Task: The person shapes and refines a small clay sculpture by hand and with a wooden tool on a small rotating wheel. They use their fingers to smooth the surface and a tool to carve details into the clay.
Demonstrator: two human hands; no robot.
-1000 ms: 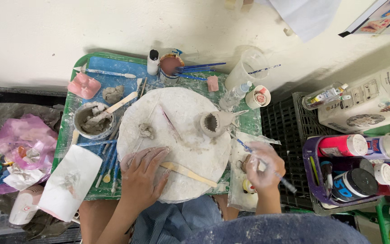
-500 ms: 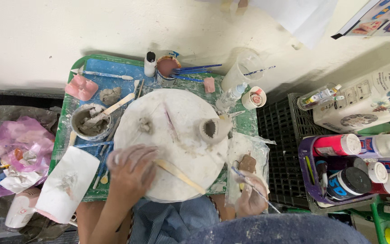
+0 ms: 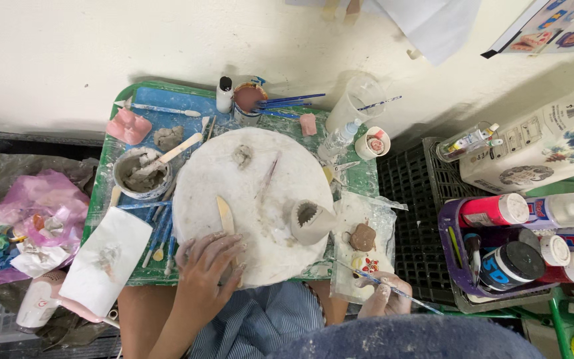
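Observation:
A round white turntable (image 3: pixel 247 179) smeared with clay lies on a green tray (image 3: pixel 104 173). My left hand (image 3: pixel 206 271) rests flat on the disc's near edge, fingers spread over the end of a flat wooden modelling tool (image 3: pixel 223 213). A small grey clay cup (image 3: pixel 309 221) lies on its side at the disc's right. My right hand (image 3: pixel 383 296) holds a thin blue-handled tool (image 3: pixel 393 290) at the near right, just below a brown clay lump (image 3: pixel 363 237) on a clear plastic sheet (image 3: pixel 375 209).
A bowl of wet clay (image 3: pixel 141 174) with a stick, several blue tools (image 3: pixel 161 229), a white paper (image 3: pixel 104 260), a pink clay piece (image 3: pixel 128 125), jars and a spray bottle (image 3: pixel 337 140) crowd the tray. A purple basket (image 3: pixel 448 239) of paint bottles stands right; crumpled pink plastic (image 3: pixel 31 206) lies left.
The turntable has rotated: the clay cup swung from the upper right toward the near right, and the wooden tool turned. My right hand dropped from beside the disc to the near edge.

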